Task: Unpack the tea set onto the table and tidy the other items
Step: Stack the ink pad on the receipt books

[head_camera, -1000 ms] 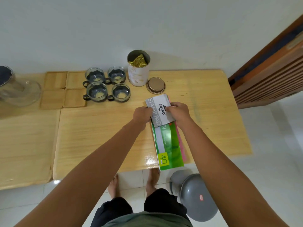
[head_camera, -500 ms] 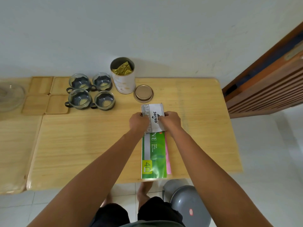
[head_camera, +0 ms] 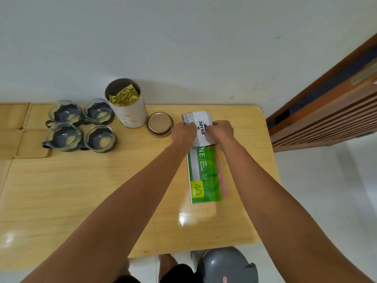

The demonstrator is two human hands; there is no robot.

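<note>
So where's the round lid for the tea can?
The round lid lies flat on the table, between the open tea can on its left and the person's left hand.

Both hands grip a white stamp pad box (head_camera: 199, 127) — left hand (head_camera: 183, 132) on its left edge, right hand (head_camera: 221, 130) on its right. Below the fingers (head_camera: 212, 127) lies a green folder (head_camera: 205, 174); just left of them, a round lid (head_camera: 160, 123) beside an open tin (head_camera: 127, 105).
</note>
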